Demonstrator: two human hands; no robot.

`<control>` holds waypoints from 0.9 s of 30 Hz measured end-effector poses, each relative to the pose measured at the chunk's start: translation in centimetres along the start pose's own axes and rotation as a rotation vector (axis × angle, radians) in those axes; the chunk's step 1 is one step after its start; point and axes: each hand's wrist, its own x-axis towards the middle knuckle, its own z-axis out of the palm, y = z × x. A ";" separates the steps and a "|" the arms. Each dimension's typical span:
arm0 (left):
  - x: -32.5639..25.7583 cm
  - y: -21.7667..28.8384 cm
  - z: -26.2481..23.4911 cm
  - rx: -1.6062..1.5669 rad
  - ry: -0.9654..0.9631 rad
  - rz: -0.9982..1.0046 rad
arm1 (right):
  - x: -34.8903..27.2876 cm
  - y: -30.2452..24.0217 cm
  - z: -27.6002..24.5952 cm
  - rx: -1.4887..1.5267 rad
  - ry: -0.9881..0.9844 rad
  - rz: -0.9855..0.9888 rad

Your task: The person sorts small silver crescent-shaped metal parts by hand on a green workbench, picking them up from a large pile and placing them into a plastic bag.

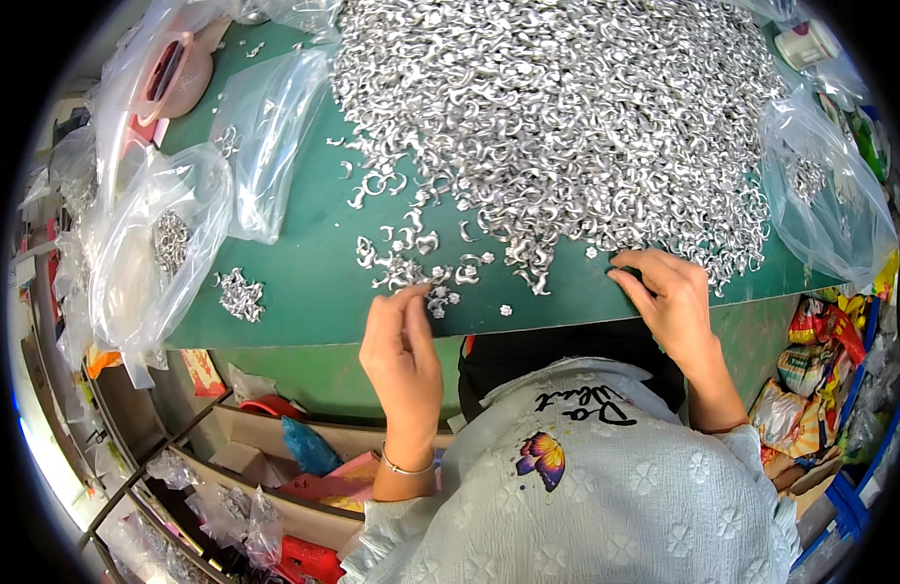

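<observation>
Head view, left hand (401, 341) fingers pinching small silver pieces (438, 297), right hand (669, 297) fingers spread flat, clear plastic bags (265, 136) left.

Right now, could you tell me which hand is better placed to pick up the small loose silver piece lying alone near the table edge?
Left. The left hand pinches at small pieces right beside the lone silver piece; the right hand rests farther off, at the big pile.

Shiny silvery metal pieces (557, 107) glinted on my matt green bench (304, 273); clear plastic bags (158, 243) looked glossy, crinkled.
</observation>
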 end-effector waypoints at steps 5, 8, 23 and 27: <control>-0.2 0.4 0.2 0.070 -0.068 0.063 | 0.4 -1.9 -0.4 0.154 -0.077 0.106; 0.0 0.0 0.6 0.051 -0.012 0.066 | 1.5 -3.5 0.8 0.180 -0.051 -0.042; 3.2 -1.4 -0.8 0.062 0.104 0.076 | 7.0 -7.8 5.5 0.133 -0.175 -0.187; 4.5 -2.7 -1.4 0.111 0.107 0.089 | 8.6 -7.7 7.2 -0.061 -0.214 -0.272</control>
